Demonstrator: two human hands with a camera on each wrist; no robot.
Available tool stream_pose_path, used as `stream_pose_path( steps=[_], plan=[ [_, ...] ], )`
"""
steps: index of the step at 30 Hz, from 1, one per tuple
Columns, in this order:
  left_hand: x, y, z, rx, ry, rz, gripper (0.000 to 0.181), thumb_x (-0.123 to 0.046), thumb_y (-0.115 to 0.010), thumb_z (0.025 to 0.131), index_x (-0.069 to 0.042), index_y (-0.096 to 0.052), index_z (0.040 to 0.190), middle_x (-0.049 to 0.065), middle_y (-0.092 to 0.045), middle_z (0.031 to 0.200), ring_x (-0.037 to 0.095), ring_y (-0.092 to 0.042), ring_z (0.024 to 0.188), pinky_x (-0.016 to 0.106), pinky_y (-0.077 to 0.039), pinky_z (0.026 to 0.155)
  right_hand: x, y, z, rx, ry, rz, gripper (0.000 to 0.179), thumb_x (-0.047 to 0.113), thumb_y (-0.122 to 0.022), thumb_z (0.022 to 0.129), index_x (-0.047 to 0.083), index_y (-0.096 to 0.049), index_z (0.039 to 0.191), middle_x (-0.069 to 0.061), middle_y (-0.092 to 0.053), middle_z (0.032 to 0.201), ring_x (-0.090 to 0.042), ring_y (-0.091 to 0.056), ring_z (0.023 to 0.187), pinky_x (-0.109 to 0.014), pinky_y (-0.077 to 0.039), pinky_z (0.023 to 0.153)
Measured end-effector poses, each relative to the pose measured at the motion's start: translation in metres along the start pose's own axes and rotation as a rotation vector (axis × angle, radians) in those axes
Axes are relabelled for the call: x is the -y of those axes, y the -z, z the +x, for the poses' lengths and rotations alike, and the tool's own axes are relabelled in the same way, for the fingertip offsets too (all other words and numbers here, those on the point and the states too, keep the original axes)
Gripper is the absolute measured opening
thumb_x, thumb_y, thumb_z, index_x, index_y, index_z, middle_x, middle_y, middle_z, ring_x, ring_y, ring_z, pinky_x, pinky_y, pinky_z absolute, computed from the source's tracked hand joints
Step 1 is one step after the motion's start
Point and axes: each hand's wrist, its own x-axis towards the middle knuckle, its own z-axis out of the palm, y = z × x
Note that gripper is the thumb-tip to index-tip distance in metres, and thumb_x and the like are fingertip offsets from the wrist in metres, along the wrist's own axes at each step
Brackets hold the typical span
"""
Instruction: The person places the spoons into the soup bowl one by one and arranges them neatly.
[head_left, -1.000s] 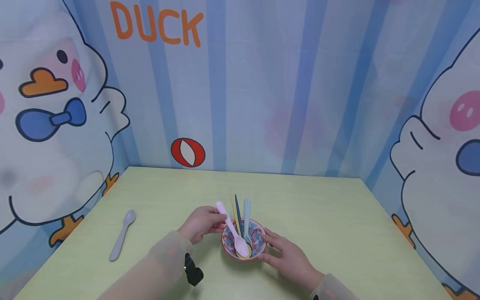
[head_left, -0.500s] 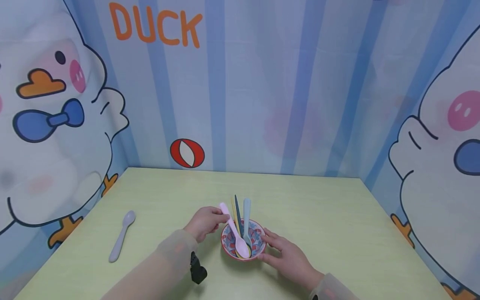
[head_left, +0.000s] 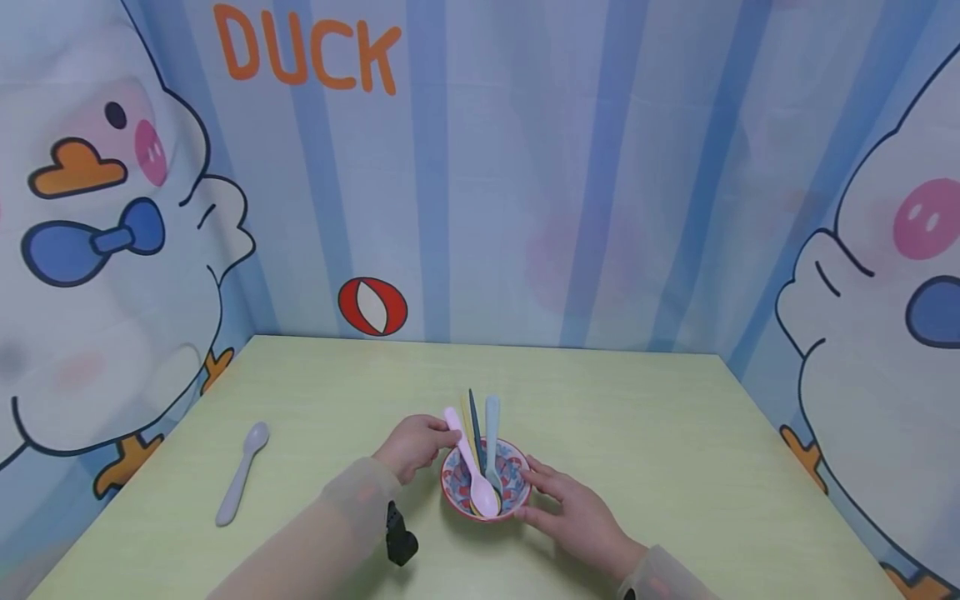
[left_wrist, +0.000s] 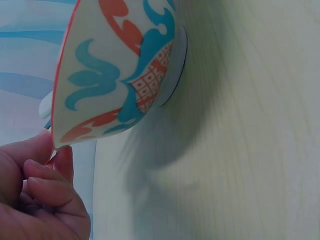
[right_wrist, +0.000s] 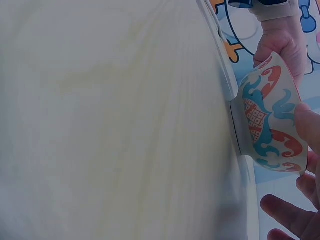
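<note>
A patterned bowl (head_left: 513, 467) with a red rim stands upright on the table. Leaning in it are a pink spoon (head_left: 465, 454), a light blue spoon (head_left: 492, 425), a dark blue stick-like handle (head_left: 476, 421) and a yellow handle (head_left: 466, 414). My left hand (head_left: 412, 444) pinches the pink spoon's upper handle at the bowl's left rim; in the left wrist view, its fingertips meet the rim and hide the spoon. At the bowl's right side, my right hand (head_left: 577, 515) holds the wall between thumb and fingers. The right wrist view shows the thumb against the bowl's outside (right_wrist: 272, 117).
A greyish-lilac spoon (head_left: 243, 475) lies on the left of the pale yellow-green table (head_left: 645, 425). Behind and beside the table hangs a blue striped duck-print cloth (head_left: 510, 167). A black wrist device (head_left: 401, 537) sits at the left cuff.
My left hand has moved slightly right with the pink spoon's handle, which now leans closer to the other utensils and stands steeper. The right hand and the bowl stay in place.
</note>
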Motion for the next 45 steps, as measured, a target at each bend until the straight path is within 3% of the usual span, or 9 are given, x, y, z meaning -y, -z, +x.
stream_pose_path(
  steps=[4,13,34,45],
  plan=[
    [-0.0002,-0.0016,0.0009,0.005,-0.014,-0.011,0.029,-0.024,-0.068,0.091,-0.002,-0.066,0.109,0.000,-0.049,0.068,0.011,-0.038,0.052,0.025,-0.032,0.052,0.0004,0.0001,-0.0001,-0.001,0.002,-0.001,0.068,0.057,-0.065,0.082,0.016,-0.056,0.136,0.003,-0.042,0.148,-0.027,-0.051,0.125,-0.053,-0.038,0.101],
    [-0.0001,-0.0046,0.0027,0.001,-0.014,-0.023,0.029,-0.024,-0.068,0.091,-0.002,-0.066,0.110,0.003,-0.058,0.081,0.011,-0.041,0.055,0.024,-0.034,0.052,0.0010,0.0008,-0.0005,-0.007,0.006,-0.004,0.067,0.057,-0.065,0.083,0.016,-0.056,0.136,0.003,-0.042,0.148,-0.027,-0.052,0.125,-0.052,-0.038,0.101],
    [0.0028,-0.0037,-0.0011,0.004,0.009,-0.012,0.036,-0.030,-0.067,0.091,-0.003,-0.065,0.116,0.006,-0.062,0.090,0.013,-0.046,0.061,0.024,-0.038,0.056,0.0015,0.0006,-0.0007,-0.017,0.029,-0.013,0.068,0.057,-0.065,0.083,0.015,-0.056,0.135,0.002,-0.043,0.148,-0.029,-0.053,0.123,-0.053,-0.039,0.100],
    [0.0061,0.0011,-0.0057,-0.018,-0.024,-0.035,0.033,-0.030,-0.054,0.099,-0.001,-0.064,0.111,0.007,-0.065,0.092,0.011,-0.040,0.054,0.023,-0.034,0.051,0.0033,0.0011,-0.0009,-0.019,0.023,-0.018,0.067,0.055,-0.066,0.083,0.015,-0.057,0.135,0.002,-0.044,0.147,-0.029,-0.053,0.123,-0.054,-0.039,0.100]
  ],
)
